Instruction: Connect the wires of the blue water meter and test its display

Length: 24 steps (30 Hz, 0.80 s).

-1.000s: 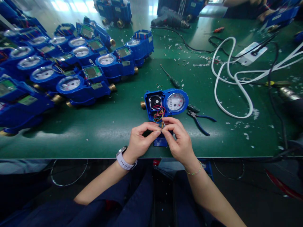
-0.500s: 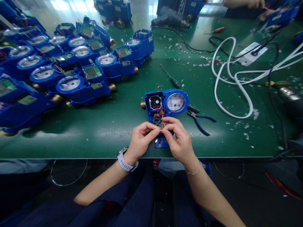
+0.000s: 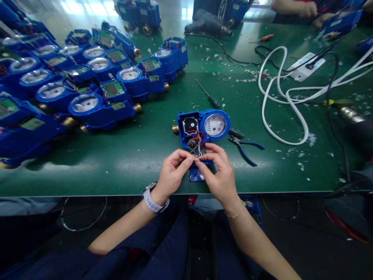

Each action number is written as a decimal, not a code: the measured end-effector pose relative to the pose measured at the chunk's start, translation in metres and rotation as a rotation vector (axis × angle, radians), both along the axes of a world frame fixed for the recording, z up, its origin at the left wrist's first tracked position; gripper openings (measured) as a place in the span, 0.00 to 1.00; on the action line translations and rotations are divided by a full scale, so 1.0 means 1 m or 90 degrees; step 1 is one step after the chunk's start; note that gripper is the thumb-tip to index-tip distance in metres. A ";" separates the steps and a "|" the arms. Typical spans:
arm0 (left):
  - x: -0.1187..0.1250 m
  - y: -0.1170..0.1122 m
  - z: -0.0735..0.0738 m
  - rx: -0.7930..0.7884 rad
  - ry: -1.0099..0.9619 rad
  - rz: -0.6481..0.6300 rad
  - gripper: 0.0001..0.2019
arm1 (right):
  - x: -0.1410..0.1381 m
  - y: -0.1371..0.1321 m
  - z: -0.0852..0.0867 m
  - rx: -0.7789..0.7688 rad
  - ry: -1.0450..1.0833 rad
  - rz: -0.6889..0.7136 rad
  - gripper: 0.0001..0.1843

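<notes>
A blue water meter (image 3: 180, 142) lies on the table in front of me, its square compartment uncovered beside the round dial (image 3: 215, 125). Thin coloured wires (image 3: 199, 140) come out of that compartment towards me. My left hand (image 3: 174, 171) pinches a white wire between thumb and forefinger. Just right of it, my right hand (image 3: 219, 173) has its thumb and forefinger slightly apart at the same wire, other fingers beside the bundle. Beneath the hands, a blue piece (image 3: 197, 175) lies close to the table edge, partly covered. Cutting pliers (image 3: 243, 149) rest right of the meter.
Many blue meters (image 3: 101, 112) crowd the left side. A screwdriver (image 3: 214, 102) lies behind the meter, and a dark handle (image 3: 236, 133) beside it. White cable (image 3: 264, 112), a power strip (image 3: 307, 67) and a heat gun (image 3: 208, 24) lie farther off. A co-worker's hands (image 3: 309, 9) show top right.
My right thumb and forefinger have parted from their pinch, and more of the white wire shows between my hands. The left hand keeps its pinch. The view has shifted slightly.
</notes>
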<state>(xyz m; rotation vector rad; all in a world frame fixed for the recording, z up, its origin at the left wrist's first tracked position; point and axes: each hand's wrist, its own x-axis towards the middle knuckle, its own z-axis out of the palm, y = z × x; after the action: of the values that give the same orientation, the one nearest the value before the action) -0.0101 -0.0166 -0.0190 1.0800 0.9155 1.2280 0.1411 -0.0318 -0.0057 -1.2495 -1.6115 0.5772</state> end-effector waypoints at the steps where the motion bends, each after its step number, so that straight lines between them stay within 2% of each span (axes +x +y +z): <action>1: 0.000 0.000 0.000 0.004 -0.002 0.005 0.09 | -0.001 0.000 -0.001 -0.011 0.020 0.000 0.01; 6: 0.002 0.001 0.000 0.004 -0.018 0.019 0.09 | -0.001 0.001 -0.007 -0.061 0.148 -0.024 0.04; 10: 0.002 0.003 0.004 0.008 0.029 0.011 0.09 | 0.001 0.002 -0.004 -0.062 0.108 -0.029 0.03; 16: 0.002 0.003 0.007 0.029 0.098 -0.006 0.09 | 0.000 0.010 0.005 -0.043 0.032 -0.008 0.12; 24: 0.002 0.010 0.004 -0.004 0.017 0.039 0.08 | 0.004 0.007 -0.001 -0.088 0.205 -0.046 0.14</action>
<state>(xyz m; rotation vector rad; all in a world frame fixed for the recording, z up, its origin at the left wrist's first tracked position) -0.0084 -0.0067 -0.0149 1.0719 0.9784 1.2629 0.1454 -0.0247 -0.0065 -1.2382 -1.2715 0.8105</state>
